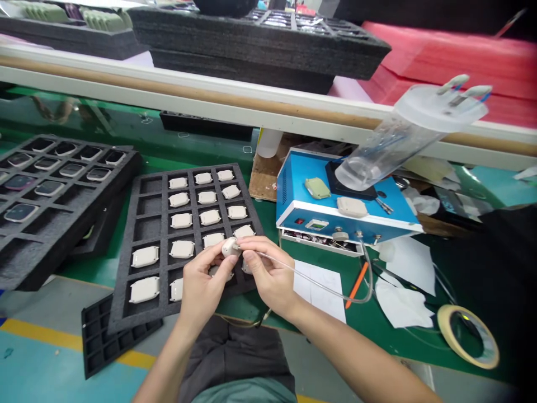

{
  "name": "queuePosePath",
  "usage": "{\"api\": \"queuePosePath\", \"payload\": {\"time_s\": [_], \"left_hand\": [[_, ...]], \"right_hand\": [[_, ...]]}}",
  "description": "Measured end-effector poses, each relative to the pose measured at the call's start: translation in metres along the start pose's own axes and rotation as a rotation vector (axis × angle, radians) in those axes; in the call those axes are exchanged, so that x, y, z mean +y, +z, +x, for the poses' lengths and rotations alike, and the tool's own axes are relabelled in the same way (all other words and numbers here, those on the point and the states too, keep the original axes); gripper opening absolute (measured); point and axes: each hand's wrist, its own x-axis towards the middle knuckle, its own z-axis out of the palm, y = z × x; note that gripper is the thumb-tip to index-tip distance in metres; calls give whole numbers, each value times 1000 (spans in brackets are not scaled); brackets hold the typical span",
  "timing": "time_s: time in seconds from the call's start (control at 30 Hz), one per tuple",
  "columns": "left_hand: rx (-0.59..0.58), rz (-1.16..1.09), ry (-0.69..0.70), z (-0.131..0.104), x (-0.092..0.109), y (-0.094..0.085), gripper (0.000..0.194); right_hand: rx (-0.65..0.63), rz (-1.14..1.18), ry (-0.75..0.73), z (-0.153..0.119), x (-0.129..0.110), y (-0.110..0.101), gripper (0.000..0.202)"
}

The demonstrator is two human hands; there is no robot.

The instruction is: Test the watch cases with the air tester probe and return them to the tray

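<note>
In my left hand (205, 282) is a small beige watch case (229, 247), tilted on edge and pinched between thumb and fingers. My right hand (272, 273) closes on the end of a clear thin tube (312, 275) and brings it against the case's side; the fingers partly hide where they meet. From there the tube loops to the front of a blue machine (293, 176). Beneath both hands lies a black foam tray (147, 228) with several beige cases in its compartments, some hidden by the hands.
A green case (317, 188), a beige case (351, 207) and a clear cylinder (381, 145) sit on the machine. To the right are an orange stick (356, 285), white papers (403, 299) and a tape roll (444, 336). Another foam tray (62, 218) holds framed pieces at left.
</note>
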Motion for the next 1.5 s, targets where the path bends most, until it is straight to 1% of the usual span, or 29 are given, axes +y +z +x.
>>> {"api": "queuePosePath", "payload": {"time_s": [1.0, 1.2, 1.5], "left_hand": [[1, -5, -14, 2, -1, -1, 34], [4, -4, -13, 2, 2, 0, 32], [0, -3, -6, 1, 0, -1, 30]], "right_hand": [[-7, -13, -14, 3, 0, 0, 15], [-6, -32, -8, 3, -2, 1, 14], [-15, -17, -10, 3, -2, 0, 14]]}}
